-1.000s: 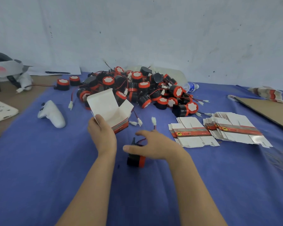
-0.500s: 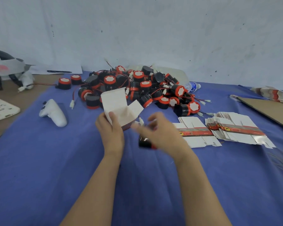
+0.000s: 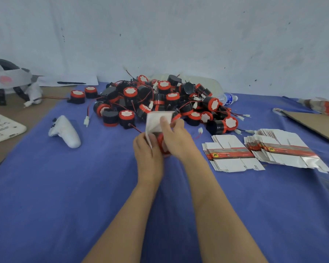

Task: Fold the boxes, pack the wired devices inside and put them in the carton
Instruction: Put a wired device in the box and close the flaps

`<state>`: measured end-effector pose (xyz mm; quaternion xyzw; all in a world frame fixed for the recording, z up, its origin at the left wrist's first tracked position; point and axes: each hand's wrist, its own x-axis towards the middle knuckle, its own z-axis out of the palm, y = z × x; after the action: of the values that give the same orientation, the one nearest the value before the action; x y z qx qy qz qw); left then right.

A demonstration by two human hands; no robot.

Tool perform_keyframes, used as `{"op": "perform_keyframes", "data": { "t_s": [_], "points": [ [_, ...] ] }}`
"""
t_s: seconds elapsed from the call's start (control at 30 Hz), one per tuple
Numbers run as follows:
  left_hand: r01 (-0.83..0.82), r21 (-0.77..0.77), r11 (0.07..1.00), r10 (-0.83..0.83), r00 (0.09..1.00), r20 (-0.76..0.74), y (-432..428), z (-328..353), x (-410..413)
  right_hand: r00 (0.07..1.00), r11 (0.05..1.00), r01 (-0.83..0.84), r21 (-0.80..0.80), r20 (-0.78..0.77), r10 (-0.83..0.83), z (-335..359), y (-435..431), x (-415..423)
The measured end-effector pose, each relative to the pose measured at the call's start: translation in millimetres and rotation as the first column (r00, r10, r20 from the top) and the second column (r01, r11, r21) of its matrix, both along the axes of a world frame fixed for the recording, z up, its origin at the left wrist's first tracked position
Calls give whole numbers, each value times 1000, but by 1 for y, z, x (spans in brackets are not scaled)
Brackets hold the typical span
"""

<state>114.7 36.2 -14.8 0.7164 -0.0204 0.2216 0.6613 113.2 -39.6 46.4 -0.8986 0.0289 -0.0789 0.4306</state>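
My left hand point(image 3: 147, 149) grips a small white box point(image 3: 155, 122) with a red band, its flaps open, above the blue cloth. My right hand point(image 3: 176, 138) holds a black and red wired device point(image 3: 161, 143) against the box's opening, thumb on the upper flap; most of the device is hidden between my hands. A heap of black and red wired devices point(image 3: 160, 100) lies just behind. Two stacks of flat unfolded boxes point(image 3: 230, 153) point(image 3: 285, 149) lie to the right.
A white controller point(image 3: 66, 130) lies left on the blue cloth point(image 3: 46, 196). A headset point(image 3: 6, 80) and white tray point(image 3: 2, 127) sit far left. A water bottle point(image 3: 227, 97) lies behind the heap. Brown cardboard point(image 3: 315, 124) is at the right edge.
My right hand picked a device up off the cloth and brought it to the box. My left hand moved the box right and down to meet it.
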Motion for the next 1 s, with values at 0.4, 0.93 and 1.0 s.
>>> {"op": "perform_keyframes", "data": {
  "t_s": [0.4, 0.93, 1.0],
  "points": [
    [25, -59, 998, -34, 986, -165, 4, 4, 3, 964, 980, 191, -50, 200, -177, -28, -1, -3],
    [27, 31, 999, -21, 981, -194, 7, 3, 3, 925, 938, 266, -222, 333, -184, -25, -12, -9],
    [6, 40, 999, 3, 978, -207, 7, 2, 4, 829, 890, 453, -50, 391, -400, -21, -31, -9]
  ]
}}
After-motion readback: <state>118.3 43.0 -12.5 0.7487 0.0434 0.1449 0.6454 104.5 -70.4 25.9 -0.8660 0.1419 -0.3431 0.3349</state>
